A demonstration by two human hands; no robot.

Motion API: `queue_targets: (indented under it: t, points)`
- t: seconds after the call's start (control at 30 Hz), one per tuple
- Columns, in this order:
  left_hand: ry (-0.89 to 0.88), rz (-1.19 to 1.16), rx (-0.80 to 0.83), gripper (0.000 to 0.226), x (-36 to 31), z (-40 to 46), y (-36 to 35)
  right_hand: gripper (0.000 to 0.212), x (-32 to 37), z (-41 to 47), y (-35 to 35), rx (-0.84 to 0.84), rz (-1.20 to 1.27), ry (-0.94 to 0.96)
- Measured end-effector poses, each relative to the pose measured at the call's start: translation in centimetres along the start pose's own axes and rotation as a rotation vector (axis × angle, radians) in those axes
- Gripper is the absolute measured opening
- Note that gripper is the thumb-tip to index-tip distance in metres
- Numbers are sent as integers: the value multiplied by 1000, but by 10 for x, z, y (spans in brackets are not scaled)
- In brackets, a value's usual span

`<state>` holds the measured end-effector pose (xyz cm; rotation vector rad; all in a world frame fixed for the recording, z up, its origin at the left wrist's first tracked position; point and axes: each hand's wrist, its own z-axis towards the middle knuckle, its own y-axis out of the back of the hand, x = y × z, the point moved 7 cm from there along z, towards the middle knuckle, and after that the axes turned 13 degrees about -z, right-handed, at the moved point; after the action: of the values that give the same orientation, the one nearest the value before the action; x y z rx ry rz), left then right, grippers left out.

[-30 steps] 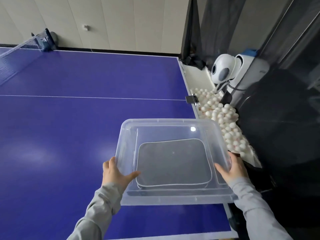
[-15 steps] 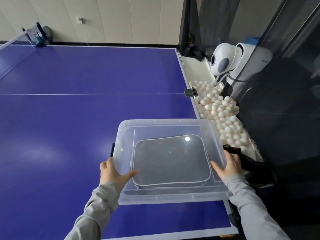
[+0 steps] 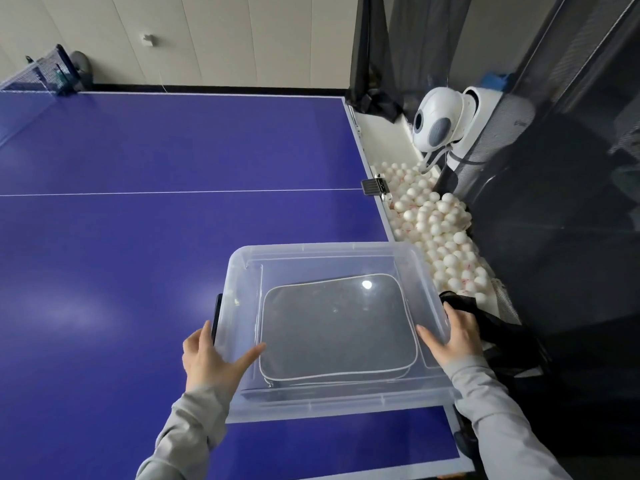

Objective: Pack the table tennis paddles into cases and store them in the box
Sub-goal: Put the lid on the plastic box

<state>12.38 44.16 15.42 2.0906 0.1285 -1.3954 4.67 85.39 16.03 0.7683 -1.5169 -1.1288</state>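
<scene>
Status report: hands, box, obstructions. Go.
Left hand and right hand flat on the lid, one per side. Box on table, grey case inside. Nothing in the way.

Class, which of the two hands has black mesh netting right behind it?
The right hand, on the box's ball-tray side; the left hand has only blue table behind.
</scene>
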Motion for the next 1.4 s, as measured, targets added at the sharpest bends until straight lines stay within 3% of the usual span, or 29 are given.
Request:
queue_targets:
  t: [0.13,0.23,0.37,0.47,0.53,0.73,0.87,1.17,1.4]
  points:
    - [101,-16,-10,114,12,16,13,77,-16,10,0,60,105,-151]
    - [238,-112,103,117,27,29,9,80,-21,14,-10,219,246,-248]
    - [372,-241,259,106,35,31,-7,81,-24,14,-25,360,309,-326]
    - [306,-232,220,75,29,29,-4,77,-26,16,-26,357,332,-336]
    - [260,-220,158,67,25,28,0,77,-27,16,-25,335,319,-322]
    - [25,-75,36,100,11,18,7,71,-17,15,-3,73,107,-194]
    - [-52,-36,46,84,6,15,2,69,-12,12,0,25,74,-175]
    - [-128,-16,10,101,3,14,1,65,-3,10,5,-27,89,-92]
    - [-204,3,-17,90,-3,13,2,65,4,8,7,-44,33,-58]
